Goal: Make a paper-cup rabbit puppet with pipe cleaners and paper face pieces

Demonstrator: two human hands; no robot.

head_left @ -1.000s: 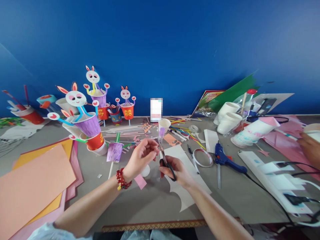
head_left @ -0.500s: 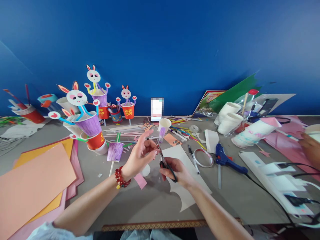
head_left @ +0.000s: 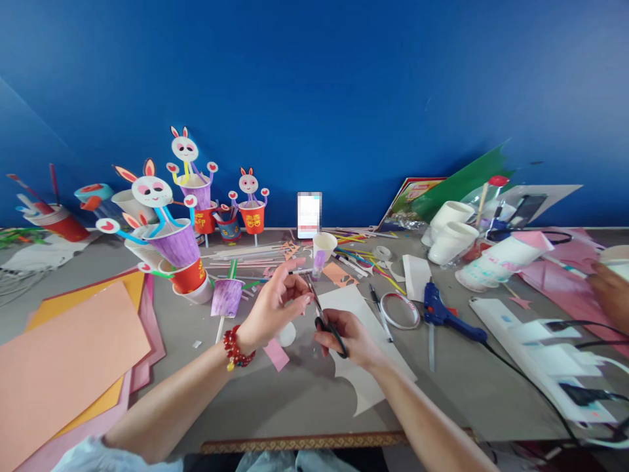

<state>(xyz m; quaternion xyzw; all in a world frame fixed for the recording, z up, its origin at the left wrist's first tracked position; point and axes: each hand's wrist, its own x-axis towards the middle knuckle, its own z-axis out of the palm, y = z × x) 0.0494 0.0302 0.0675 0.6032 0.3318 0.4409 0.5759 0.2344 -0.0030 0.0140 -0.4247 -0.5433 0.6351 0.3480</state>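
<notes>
In my right hand (head_left: 346, 337) is a pair of black-handled scissors (head_left: 337, 341), its blades pointing up and away toward my left fingertips. My left hand (head_left: 281, 298), with a red bead bracelet at the wrist, is closed in a pinch beside the blades; whatever it pinches is too small to make out. Under my hands lie a white paper disc (head_left: 287, 334) and a pink paper strip (head_left: 276, 354). A cut sheet of white paper (head_left: 366, 373) lies partly beneath my right hand. Just beyond my fingers stand a purple-capped glue stick (head_left: 318, 264) and a paper cup (head_left: 325, 245).
Rabbit figures on purple and red cups (head_left: 174, 246) stand at left, behind stacked coloured paper (head_left: 73, 354). To the right lie a tape roll (head_left: 400, 310), a blue glue gun (head_left: 449, 314) and a power strip (head_left: 540, 360) with cables. Another person's hand (head_left: 609, 288) shows at the far right.
Almost nothing differs. Both hands hold nearly the same place, with the scissors still by my left fingertips.
</notes>
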